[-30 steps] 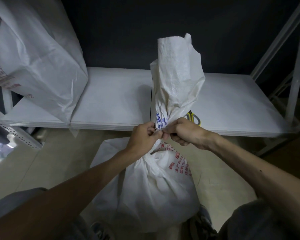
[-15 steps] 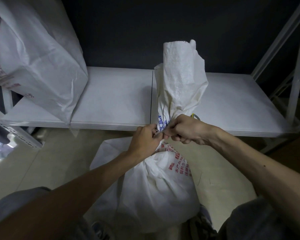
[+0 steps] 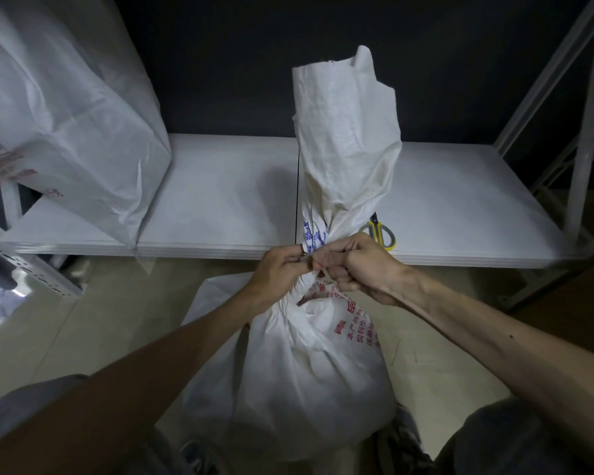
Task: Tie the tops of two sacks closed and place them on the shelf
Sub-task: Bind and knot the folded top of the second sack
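Observation:
A full white woven sack (image 3: 309, 378) with red and blue print stands on the floor between my knees. Its top is gathered into a narrow neck, and the loose fabric rises upright above it. My left hand (image 3: 282, 269) and my right hand (image 3: 354, 265) meet at that neck, fingers curled and pinching at the tie there; the tie itself is mostly hidden by my fingers. A second white sack (image 3: 66, 108) stands on the left end of the white shelf (image 3: 220, 204).
Yellow-handled scissors (image 3: 379, 231) lie on the shelf just behind my right hand. Grey metal shelf posts (image 3: 587, 132) rise at the right, and a perforated upright (image 3: 31, 269) slants at the lower left. Beige floor lies around the sack.
My hands have shifted slightly at the neck while working the tie. The sack's upright top leaned a little to the right, uncovering the scissors behind it.

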`<action>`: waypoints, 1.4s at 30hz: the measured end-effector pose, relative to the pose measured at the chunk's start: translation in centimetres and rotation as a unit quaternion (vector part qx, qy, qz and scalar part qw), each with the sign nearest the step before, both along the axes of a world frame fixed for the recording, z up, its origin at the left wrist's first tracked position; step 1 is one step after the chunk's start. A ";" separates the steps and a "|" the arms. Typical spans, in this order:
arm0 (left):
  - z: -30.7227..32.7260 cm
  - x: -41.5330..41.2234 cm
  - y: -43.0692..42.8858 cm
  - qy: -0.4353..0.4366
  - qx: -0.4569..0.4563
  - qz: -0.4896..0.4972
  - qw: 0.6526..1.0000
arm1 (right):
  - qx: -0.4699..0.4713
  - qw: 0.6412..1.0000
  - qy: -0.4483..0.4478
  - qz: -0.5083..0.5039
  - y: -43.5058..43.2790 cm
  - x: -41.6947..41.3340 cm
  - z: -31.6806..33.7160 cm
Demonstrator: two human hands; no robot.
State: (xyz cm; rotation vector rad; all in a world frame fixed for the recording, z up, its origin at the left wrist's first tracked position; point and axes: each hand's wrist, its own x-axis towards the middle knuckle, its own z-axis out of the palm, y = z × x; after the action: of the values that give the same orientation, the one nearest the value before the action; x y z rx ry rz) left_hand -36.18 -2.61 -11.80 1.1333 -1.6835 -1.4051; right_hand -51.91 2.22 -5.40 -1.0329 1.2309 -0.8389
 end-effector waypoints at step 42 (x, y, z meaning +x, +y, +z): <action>1.1 -0.8 1.8 -0.202 -0.182 0.008 0.962 | 0.066 0.972 0.207 0.094 -0.8 -1.1 2.1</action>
State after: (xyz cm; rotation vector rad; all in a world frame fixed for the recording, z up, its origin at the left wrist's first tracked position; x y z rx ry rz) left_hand -37.01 -0.78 -10.65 1.2668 -2.1022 -0.8345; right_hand -53.03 1.44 -3.29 -1.2321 1.4875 -0.3973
